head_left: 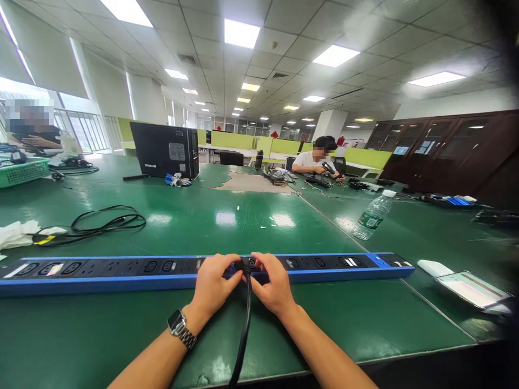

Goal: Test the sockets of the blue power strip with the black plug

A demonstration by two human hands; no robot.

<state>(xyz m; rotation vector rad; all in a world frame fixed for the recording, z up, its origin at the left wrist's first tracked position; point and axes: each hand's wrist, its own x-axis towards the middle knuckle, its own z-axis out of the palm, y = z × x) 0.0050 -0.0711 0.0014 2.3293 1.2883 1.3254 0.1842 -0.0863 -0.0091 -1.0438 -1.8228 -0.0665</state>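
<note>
A long power strip (162, 282) with a blue casing and black sockets lies across the table in front of me. Near its middle is a black plug (242, 265), with its thick black cable (245, 329) running down toward me. My left hand (217, 283) pinches the plug from the left, thumb and index finger closed around it. From the right, the thumb and index finger of my right hand (273, 283) straddle the strip beside the plug, the thumb close to the cable. Fingers partly hide the plug, so how deep it sits cannot be told.
A coiled cable (109, 219) lies behind the strip at left. A water bottle (371, 219) and a phone (472, 289) are at right. Farther back stand a black computer case (164, 151) and a green basket (24, 172). Two people sit beyond.
</note>
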